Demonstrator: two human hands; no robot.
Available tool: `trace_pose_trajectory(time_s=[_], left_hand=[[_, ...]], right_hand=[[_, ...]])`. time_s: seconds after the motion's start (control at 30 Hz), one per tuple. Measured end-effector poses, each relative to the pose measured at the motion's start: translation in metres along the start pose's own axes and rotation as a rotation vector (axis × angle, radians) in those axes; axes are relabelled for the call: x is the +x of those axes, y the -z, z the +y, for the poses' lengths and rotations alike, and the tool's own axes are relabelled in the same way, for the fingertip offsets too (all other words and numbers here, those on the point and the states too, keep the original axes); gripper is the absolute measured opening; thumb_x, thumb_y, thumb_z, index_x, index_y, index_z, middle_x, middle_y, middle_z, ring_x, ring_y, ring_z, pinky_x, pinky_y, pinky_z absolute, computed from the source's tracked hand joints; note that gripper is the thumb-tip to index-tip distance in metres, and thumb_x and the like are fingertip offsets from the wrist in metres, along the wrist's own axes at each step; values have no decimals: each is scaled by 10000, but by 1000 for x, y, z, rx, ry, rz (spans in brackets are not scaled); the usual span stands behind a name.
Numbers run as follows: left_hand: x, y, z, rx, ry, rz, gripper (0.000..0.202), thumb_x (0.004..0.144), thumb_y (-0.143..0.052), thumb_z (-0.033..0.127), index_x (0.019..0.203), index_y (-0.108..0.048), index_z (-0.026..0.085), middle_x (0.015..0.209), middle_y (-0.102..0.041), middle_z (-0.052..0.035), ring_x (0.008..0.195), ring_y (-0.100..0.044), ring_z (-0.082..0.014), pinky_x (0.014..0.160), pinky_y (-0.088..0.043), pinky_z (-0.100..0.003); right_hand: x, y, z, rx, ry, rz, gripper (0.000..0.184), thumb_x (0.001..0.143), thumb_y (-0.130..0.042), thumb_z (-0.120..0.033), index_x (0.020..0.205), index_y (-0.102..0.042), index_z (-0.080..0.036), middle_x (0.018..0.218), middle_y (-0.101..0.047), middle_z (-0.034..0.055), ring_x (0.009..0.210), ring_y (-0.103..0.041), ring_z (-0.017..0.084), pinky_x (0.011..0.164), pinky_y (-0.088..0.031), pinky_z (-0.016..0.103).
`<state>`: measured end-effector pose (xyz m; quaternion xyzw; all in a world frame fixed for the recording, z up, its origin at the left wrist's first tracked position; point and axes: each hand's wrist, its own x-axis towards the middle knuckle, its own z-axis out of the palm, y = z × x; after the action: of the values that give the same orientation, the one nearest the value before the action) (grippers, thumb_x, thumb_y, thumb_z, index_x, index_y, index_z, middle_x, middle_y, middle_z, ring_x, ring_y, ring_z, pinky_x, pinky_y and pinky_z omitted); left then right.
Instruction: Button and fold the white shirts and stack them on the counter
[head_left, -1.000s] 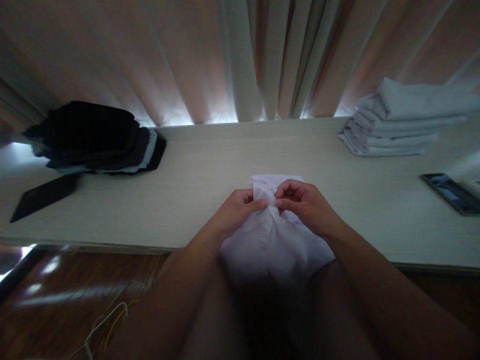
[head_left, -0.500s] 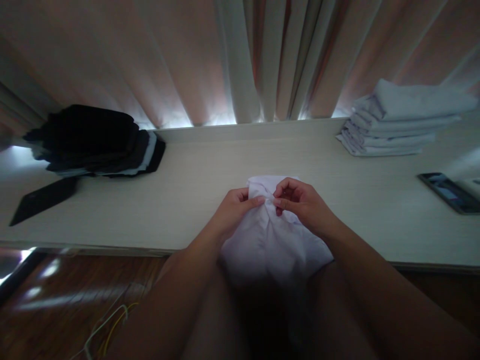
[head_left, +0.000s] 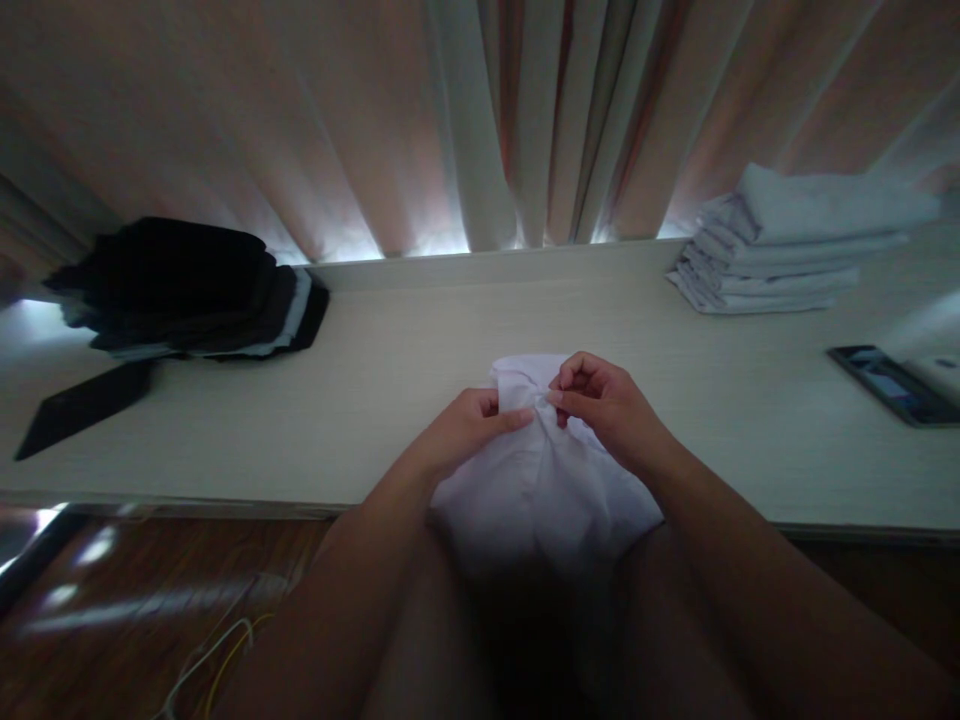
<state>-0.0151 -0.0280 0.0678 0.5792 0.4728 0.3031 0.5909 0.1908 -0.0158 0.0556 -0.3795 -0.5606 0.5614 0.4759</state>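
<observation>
A white cloth garment, which looks like a shirt (head_left: 517,500), lies over my lap and up onto the front of the table. My left hand (head_left: 476,425) grips its left side, with the thumb on top and the fingers tucked behind the fabric. On the other side, my right hand (head_left: 596,395) pinches the cloth near its upper middle between thumb and fingertips. Creases run down from that pinch. Whatever small part sits between the right fingertips is too small to make out.
A pile of dark folded clothes (head_left: 180,290) stands at the back left, a flat black item (head_left: 86,405) before it. Folded white clothes (head_left: 795,245) are stacked at the back right. A phone (head_left: 896,385) lies at the right. Curtains (head_left: 375,130) hang behind; cables (head_left: 202,660) lie on the floor.
My left hand has shifted slightly down, its thumb now a little lower on the cloth. The right hand keeps its pinch at nearly the same spot.
</observation>
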Motion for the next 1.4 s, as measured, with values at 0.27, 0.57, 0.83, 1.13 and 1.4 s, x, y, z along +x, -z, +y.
trace_pose_trajectory(time_s=[0.27, 0.57, 0.83, 1.13, 1.4], left_hand=[[0, 10, 0, 178, -73, -43, 284, 748, -752, 425, 798, -739, 145, 752, -701, -26, 652, -594, -153, 596, -450, -246], [11, 13, 1, -15, -115, 159, 355, 849, -624, 323, 1124, -708, 113, 1047, -756, -97, 943, -675, -226, 820, -517, -300], [8, 20, -19, 133, 14, 1, 587, 839, -629, 561, 1254, -643, 145, 1253, -688, -133, 1088, -661, -287, 892, -524, -355], [-18, 16, -28, 296, 35, -185, 622, 668, -835, 430, 1225, -674, 204, 1244, -696, -103, 1120, -648, -322, 982, -481, -405], [-21, 12, -5, -355, -136, 134, 499, 682, -827, 286, 1137, -688, 137, 1163, -724, -137, 1019, -693, -275, 899, -536, -364]], right_hand=[[1, 3, -2, -86, -7, 22, 279, 788, -745, -380, 841, -529, -211, 705, -626, -26, 611, -606, 135, 605, -495, 287], [-6, 29, -18, -594, -171, -563, 262, 806, -702, -407, 683, -675, -176, 685, -639, 11, 614, -549, 155, 550, -402, 270], [-10, 31, -13, -248, -302, -204, 269, 788, -698, -453, 819, -694, -185, 739, -687, 11, 605, -591, 161, 556, -441, 270], [-17, 31, -17, 61, -332, -90, 261, 715, -767, -345, 916, -734, -181, 870, -752, 47, 680, -655, 165, 637, -515, 278], [-13, 27, -14, -131, -320, -148, 269, 699, -775, -335, 915, -752, -176, 774, -718, 25, 636, -593, 138, 597, -448, 258]])
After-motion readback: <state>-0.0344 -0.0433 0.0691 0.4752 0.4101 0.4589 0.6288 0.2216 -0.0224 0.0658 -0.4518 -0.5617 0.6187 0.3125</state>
